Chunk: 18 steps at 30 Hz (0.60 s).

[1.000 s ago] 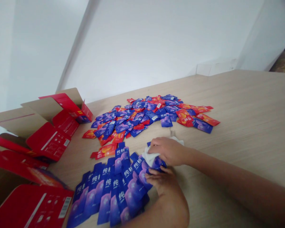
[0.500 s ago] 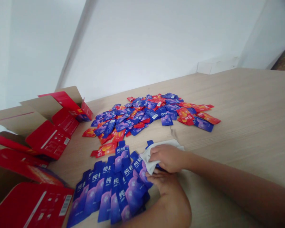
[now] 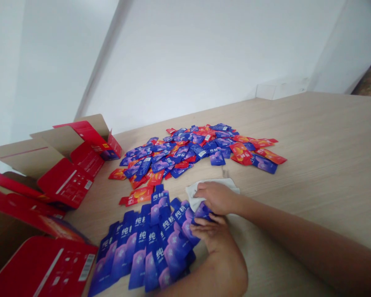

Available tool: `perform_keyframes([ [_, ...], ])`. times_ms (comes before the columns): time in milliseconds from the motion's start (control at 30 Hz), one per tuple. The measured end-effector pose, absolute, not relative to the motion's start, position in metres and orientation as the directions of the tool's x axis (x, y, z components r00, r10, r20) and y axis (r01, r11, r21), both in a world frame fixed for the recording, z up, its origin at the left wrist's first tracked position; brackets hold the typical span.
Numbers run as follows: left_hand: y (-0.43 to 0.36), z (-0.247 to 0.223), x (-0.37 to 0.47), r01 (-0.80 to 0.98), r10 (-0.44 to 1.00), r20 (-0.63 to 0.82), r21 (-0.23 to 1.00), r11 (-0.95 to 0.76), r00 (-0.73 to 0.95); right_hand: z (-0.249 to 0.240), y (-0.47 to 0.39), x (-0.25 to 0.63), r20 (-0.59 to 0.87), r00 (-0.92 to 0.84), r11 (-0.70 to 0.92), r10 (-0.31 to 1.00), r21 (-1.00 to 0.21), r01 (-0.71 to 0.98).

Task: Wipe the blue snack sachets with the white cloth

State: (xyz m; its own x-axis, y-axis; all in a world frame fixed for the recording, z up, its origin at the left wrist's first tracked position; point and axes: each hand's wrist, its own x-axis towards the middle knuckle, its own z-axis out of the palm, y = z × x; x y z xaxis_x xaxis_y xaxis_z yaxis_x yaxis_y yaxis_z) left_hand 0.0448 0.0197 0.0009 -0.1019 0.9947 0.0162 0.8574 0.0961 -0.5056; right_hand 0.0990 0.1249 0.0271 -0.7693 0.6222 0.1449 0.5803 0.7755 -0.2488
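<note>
A white cloth point(image 3: 231, 185) is bunched under the closed fingers of my right hand point(image 3: 218, 198), close to the table. Partly showing between my two hands is a blue-purple pouch point(image 3: 202, 211). My left hand point(image 3: 208, 231), just below, grips its lower end; the thumb is hard to make out. To the left of my hands, several blue-purple pouches point(image 3: 153, 243) with white lettering lie overlapped in a fanned layer. Their spouted ends point away from me.
Behind them spreads a loose pile of red and blue sachets point(image 3: 179, 152). Opened red cartons point(image 3: 64, 181) with raised flaps line the left side. A white box point(image 3: 278, 88) stands at the back by the wall, on the wooden table point(image 3: 312, 165).
My right hand and the cloth have shifted slightly away and up, uncovering more of the pouch between my hands. My left hand stays nearly in place.
</note>
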Motion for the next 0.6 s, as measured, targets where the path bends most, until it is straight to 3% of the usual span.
perform_keyframes([
  [100,0.019,0.002,0.044,0.851,0.996,0.009,-0.519,0.085,-0.094,0.027,0.126,0.101,0.153,-0.762,0.771,0.630,-0.246,0.588],
  [300,0.021,-0.004,0.044,0.824,0.991,0.017,-0.553,0.120,-0.133,0.027,0.118,0.107,0.147,-0.875,0.857,0.462,-0.328,0.398],
  [500,0.019,-0.011,0.044,0.828,0.993,0.061,-0.548,0.119,-0.101,0.024,0.135,0.104,0.178,-0.774,0.787,0.608,-0.266,0.557],
  [600,0.020,-0.013,0.043,0.831,0.991,0.095,-0.541,0.130,-0.093,0.022,0.129,0.104,0.203,-0.789,0.809,0.579,-0.260,0.527],
])
